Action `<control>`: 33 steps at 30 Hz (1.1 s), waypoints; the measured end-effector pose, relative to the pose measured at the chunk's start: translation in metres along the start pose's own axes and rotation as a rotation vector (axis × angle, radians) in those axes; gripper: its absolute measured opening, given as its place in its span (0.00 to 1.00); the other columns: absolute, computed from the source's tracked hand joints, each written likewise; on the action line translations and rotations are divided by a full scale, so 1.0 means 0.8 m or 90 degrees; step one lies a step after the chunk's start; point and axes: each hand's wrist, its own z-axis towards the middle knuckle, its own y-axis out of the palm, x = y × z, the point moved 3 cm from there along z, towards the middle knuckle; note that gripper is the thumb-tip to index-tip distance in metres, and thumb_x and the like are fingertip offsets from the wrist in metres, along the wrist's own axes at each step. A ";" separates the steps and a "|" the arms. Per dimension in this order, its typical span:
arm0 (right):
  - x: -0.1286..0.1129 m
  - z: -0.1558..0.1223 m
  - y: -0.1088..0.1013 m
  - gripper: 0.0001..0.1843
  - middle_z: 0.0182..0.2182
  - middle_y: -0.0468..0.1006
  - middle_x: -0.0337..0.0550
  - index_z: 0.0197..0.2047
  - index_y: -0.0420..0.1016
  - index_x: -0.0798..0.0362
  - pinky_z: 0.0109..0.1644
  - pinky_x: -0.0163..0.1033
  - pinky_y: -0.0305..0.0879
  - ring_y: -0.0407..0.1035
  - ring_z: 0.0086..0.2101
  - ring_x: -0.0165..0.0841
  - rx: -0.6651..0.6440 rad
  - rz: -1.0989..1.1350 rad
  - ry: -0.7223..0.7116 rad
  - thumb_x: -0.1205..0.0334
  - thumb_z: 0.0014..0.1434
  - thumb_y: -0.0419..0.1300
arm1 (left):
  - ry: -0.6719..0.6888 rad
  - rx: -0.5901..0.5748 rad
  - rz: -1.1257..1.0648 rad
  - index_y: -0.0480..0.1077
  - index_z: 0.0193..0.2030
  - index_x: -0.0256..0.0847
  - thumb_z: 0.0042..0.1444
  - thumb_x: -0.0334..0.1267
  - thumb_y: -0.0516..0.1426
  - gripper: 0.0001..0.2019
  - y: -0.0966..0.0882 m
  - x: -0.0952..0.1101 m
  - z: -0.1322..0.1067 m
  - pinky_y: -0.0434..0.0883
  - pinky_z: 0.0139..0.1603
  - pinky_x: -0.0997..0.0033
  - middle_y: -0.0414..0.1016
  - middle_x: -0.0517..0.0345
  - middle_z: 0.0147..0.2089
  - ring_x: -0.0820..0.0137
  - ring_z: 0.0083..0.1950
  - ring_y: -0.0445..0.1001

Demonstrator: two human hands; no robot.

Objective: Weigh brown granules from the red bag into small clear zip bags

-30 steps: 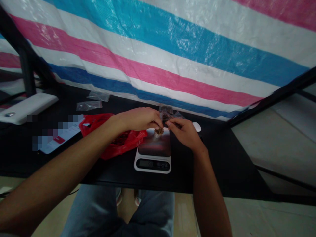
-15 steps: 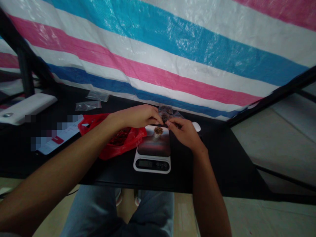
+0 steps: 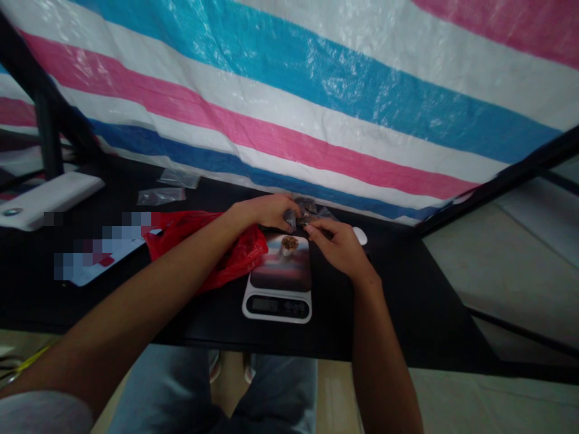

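Behind the white kitchen scale [image 3: 278,316], my left hand [image 3: 274,212] is closed on a small clear plastic bag [image 3: 291,220]. My right hand [image 3: 337,241] is closed too, its thumb and fingertips pinching at a small plastic bag with dark bits [image 3: 307,220]. Whether both hands grip the same bag is hard to tell. A small pale cup [image 3: 288,246] filled with brown pieces stands on the scale's shiny plate. Under my left forearm lies a crumpled red plastic bag [image 3: 235,256], its contents mostly hidden. The scale's display digits are too blurred to read.
Two flat clear bags [image 3: 161,196] lie at the back left of the black table [image 3: 330,319]. Farther left are a phone [image 3: 102,265], partly blurred out, and a white box-like device [image 3: 49,199]. A white round object [image 3: 360,235] sits behind my right hand. Striped sheeting [image 3: 289,120] hangs behind.
My left hand has drawn back slightly to the left, and clear plastic now shows at its fingertips. My right hand stays nearly in place. My left forearm covers more of the red bag.
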 end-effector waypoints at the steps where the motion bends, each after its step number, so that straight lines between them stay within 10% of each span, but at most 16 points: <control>1: -0.001 0.000 0.000 0.12 0.34 0.85 0.42 0.37 0.83 0.52 0.43 0.40 0.68 0.77 0.36 0.37 0.001 0.000 -0.001 0.60 0.68 0.60 | 0.010 -0.004 0.005 0.82 0.48 0.40 0.55 0.36 0.67 0.13 0.001 -0.001 0.000 0.71 0.51 0.72 0.82 0.53 0.47 0.65 0.49 0.78; 16: 0.012 -0.009 0.009 0.19 0.42 0.82 0.44 0.54 0.79 0.53 0.38 0.37 0.69 0.73 0.34 0.32 -0.118 0.048 0.038 0.66 0.58 0.65 | -0.114 0.261 -0.317 0.72 0.63 0.38 0.55 0.44 0.67 0.30 -0.045 -0.008 -0.093 0.78 0.55 0.56 0.84 0.47 0.53 0.58 0.52 0.83; 30: -0.001 -0.006 0.024 0.13 0.40 0.83 0.41 0.47 0.81 0.52 0.39 0.38 0.67 0.73 0.35 0.32 -0.154 0.042 0.083 0.61 0.58 0.70 | 0.000 0.728 -0.387 0.67 0.65 0.49 0.61 0.44 0.68 0.28 -0.062 0.036 -0.158 0.75 0.64 0.58 0.81 0.60 0.60 0.65 0.59 0.80; 33: -0.002 -0.005 0.023 0.13 0.41 0.83 0.41 0.47 0.80 0.52 0.41 0.39 0.68 0.75 0.37 0.33 -0.153 0.053 0.080 0.60 0.59 0.70 | 0.019 0.715 -0.385 0.65 0.66 0.50 0.60 0.42 0.69 0.29 -0.063 0.040 -0.164 0.77 0.60 0.61 0.80 0.60 0.61 0.66 0.58 0.81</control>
